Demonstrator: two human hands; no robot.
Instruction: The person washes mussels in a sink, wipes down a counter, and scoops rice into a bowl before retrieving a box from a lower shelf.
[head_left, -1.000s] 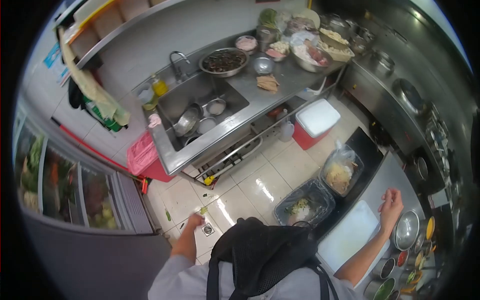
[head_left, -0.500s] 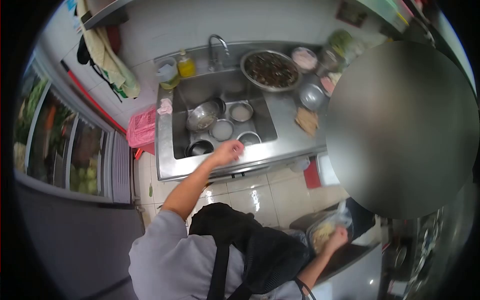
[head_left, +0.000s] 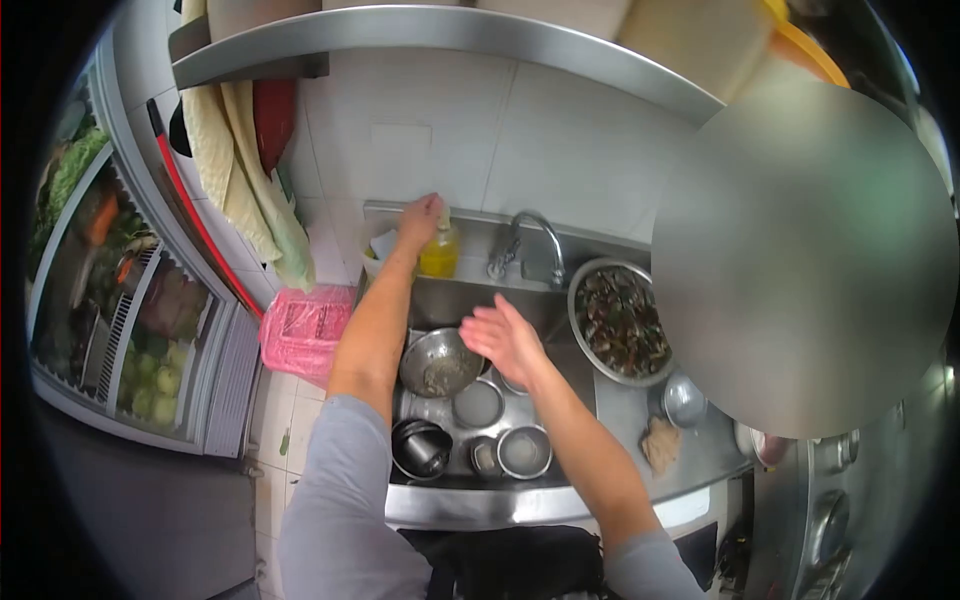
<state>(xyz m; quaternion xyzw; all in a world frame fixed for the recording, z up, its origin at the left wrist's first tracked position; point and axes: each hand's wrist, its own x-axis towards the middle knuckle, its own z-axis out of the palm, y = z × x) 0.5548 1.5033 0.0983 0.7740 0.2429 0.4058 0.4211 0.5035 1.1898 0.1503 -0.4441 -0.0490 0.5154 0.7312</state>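
My left hand (head_left: pixel 421 218) is at the top of a pump bottle of yellow liquid soap (head_left: pixel 439 255), its fingers curled at the pump head. The bottle stands on the back ledge of the sink. Over the basin, my right hand (head_left: pixel 505 342) is open, palm turned toward the left, fingers stretched, holding nothing. Below it in the sink (head_left: pixel 560 400) are a metal strainer bowl (head_left: pixel 441 363), a black pot (head_left: pixel 421 447), and several round metal bowls, among them one near the front (head_left: pixel 524 452).
A large bowl of dark shellfish (head_left: pixel 620 320) stands right of the basin, near the faucet (head_left: pixel 535 235). On the counter are a small metal bowl (head_left: pixel 684 400) and a tan cloth (head_left: pixel 660 445). A pink basket (head_left: pixel 305 330) and glass-front fridge (head_left: pixel 120 300) are left. A shelf (head_left: pixel 450 28) overhangs.
My left hand has moved from the sink's front edge up to the soap pump. My right hand has left the bag of pale food on the right and come over the basin, opening.
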